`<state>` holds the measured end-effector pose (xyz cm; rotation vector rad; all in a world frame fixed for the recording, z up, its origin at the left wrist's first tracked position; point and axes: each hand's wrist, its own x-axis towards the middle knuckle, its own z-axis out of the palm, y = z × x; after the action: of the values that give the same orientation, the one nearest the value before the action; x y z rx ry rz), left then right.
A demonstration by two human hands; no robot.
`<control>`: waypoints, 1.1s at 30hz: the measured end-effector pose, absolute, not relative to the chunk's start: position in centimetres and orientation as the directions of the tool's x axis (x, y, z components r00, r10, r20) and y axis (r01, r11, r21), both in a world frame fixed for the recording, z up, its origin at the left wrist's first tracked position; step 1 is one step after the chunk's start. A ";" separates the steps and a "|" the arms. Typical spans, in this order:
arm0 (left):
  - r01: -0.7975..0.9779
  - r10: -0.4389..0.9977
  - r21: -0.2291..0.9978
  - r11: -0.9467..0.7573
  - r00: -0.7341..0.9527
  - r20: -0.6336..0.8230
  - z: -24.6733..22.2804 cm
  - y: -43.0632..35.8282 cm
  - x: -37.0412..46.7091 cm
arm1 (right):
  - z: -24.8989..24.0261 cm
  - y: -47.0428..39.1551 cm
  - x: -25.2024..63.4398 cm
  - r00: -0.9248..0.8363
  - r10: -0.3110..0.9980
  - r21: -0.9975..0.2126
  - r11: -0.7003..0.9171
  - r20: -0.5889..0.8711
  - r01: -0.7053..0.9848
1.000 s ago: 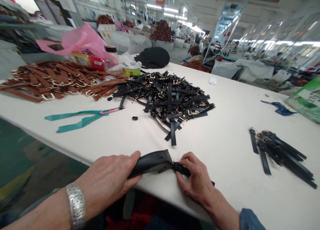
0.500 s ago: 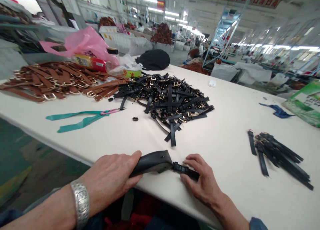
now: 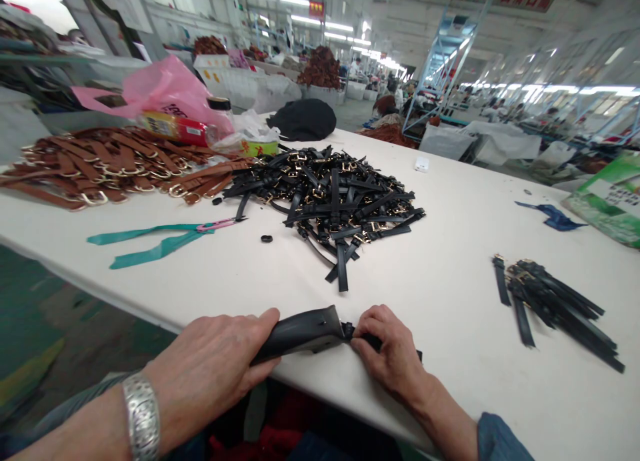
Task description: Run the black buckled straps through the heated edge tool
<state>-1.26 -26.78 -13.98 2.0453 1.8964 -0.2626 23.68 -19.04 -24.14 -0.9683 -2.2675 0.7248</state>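
My left hand (image 3: 215,347), with a silver bracelet at the wrist, grips a black tool shaped like a hair clipper (image 3: 303,331) over the front edge of the table. The tool's wide end points right, up against the end of a short black strap (image 3: 348,329). My right hand (image 3: 393,354) pinches that strap from above; most of it is hidden under the fingers, and its other end pokes out past the palm. Beyond both hands lies a heap of black buckled straps (image 3: 340,194). To the right is a smaller bundle of black straps (image 3: 555,304).
Pink-handled snips (image 3: 215,225) with teal ribbon lie at left on the white table (image 3: 450,247). Behind them are brown buckled straps (image 3: 100,164), a pink bag (image 3: 167,91) and a black cap (image 3: 305,119). A blue scrap (image 3: 555,217) and a green packet (image 3: 610,197) sit at right.
My right hand's fingers have closed down on the black strap and moved slightly left, towards the tool. My left hand keeps its hold on the tool.
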 end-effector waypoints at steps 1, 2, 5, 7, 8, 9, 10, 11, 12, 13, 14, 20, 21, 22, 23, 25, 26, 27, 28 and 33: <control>0.992 0.929 0.113 -0.057 0.094 -0.359 -13.9 -26.7 -1.2 | -24.0 -19.0 23.6 -0.597 0.757 -0.662 0.593 0.263 0.460; 0.992 0.929 0.107 -0.061 0.096 -0.359 -13.7 -26.6 -1.1 | -23.8 -18.9 23.5 -0.619 0.745 -0.659 0.599 0.249 0.456; 0.993 0.928 0.095 -0.063 0.094 -0.361 -13.5 -26.2 -0.9 | -23.5 -18.7 23.4 -0.661 0.720 -0.652 0.607 0.211 0.453; 0.994 0.929 0.091 -0.063 0.092 -0.357 -13.6 -26.0 -0.9 | -23.4 -18.6 23.3 -0.639 0.747 -0.654 0.578 0.183 0.488; 0.994 0.930 0.090 -0.063 0.091 -0.355 -13.6 -26.0 -1.0 | -23.4 -18.6 23.2 -0.617 0.769 -0.658 0.553 0.166 0.511; 0.994 0.931 0.092 -0.060 0.089 -0.354 -13.7 -26.0 -1.1 | -23.5 -18.5 23.1 -0.593 0.791 -0.661 0.527 0.151 0.534; 0.994 0.931 0.095 -0.057 0.087 -0.353 -13.8 -26.0 -1.2 | -23.5 -18.5 23.0 -0.570 0.809 -0.663 0.504 0.139 0.553; 0.994 0.932 0.098 -0.052 0.084 -0.351 -13.9 -26.0 -1.3 | -23.6 -18.4 22.8 -0.553 0.823 -0.666 0.486 0.131 0.566; 0.994 0.933 0.098 -0.048 0.080 -0.351 -14.0 -26.1 -1.5 | -23.7 -18.4 22.7 -0.542 0.831 -0.668 0.475 0.126 0.573; 0.994 0.933 0.096 -0.046 0.077 -0.352 -14.1 -26.1 -1.6 | -23.8 -18.3 22.5 -0.535 0.835 -0.670 0.469 0.126 0.575; 0.995 0.933 0.092 -0.049 0.079 -0.351 -14.1 -26.1 -1.6 | -24.0 -18.3 22.4 -0.529 0.838 -0.673 0.468 0.133 0.572; 0.993 0.941 0.073 -0.095 0.113 -0.319 -14.2 -24.7 -0.7 | -24.7 -18.0 22.3 -0.474 0.868 -0.750 0.412 0.149 0.518; 0.993 0.942 0.072 -0.092 0.110 -0.318 -14.3 -24.4 -0.4 | -24.8 -17.9 22.3 -0.450 0.881 -0.761 0.390 0.145 0.519; 0.993 0.942 0.073 -0.090 0.109 -0.317 -14.4 -24.1 -0.2 | -24.8 -17.9 22.3 -0.422 0.895 -0.768 0.370 0.145 0.522; 0.993 0.944 0.072 -0.090 0.108 -0.312 -14.5 -23.9 0.0 | -24.9 -17.9 22.3 -0.397 0.906 -0.774 0.354 0.145 0.526; 0.994 0.948 0.066 -0.090 0.106 -0.299 -14.5 -23.7 0.0 | -24.9 -17.9 22.3 -0.362 0.921 -0.781 0.331 0.145 0.530; 0.994 0.949 0.064 -0.093 0.108 -0.298 -14.5 -23.8 0.0 | -24.9 -17.9 22.3 -0.352 0.926 -0.786 0.320 0.140 0.529; 0.993 0.946 0.064 -0.094 0.109 -0.304 -14.4 -23.9 -0.2 | -24.9 -17.9 22.2 -0.344 0.930 -0.792 0.307 0.132 0.527; 0.994 0.942 0.063 -0.092 0.108 -0.317 -14.3 -24.1 -0.4 | -24.9 -17.8 22.2 -0.338 0.933 -0.800 0.294 0.122 0.522; 0.996 0.934 0.030 -0.080 0.086 -0.346 -13.5 -25.0 -1.4 | -24.8 -17.6 22.1 -0.314 0.947 -0.851 0.224 0.073 0.476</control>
<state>-1.42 -25.04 -13.48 2.1075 1.9339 -0.3466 22.13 -17.56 -24.84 -1.3079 -1.8930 0.9959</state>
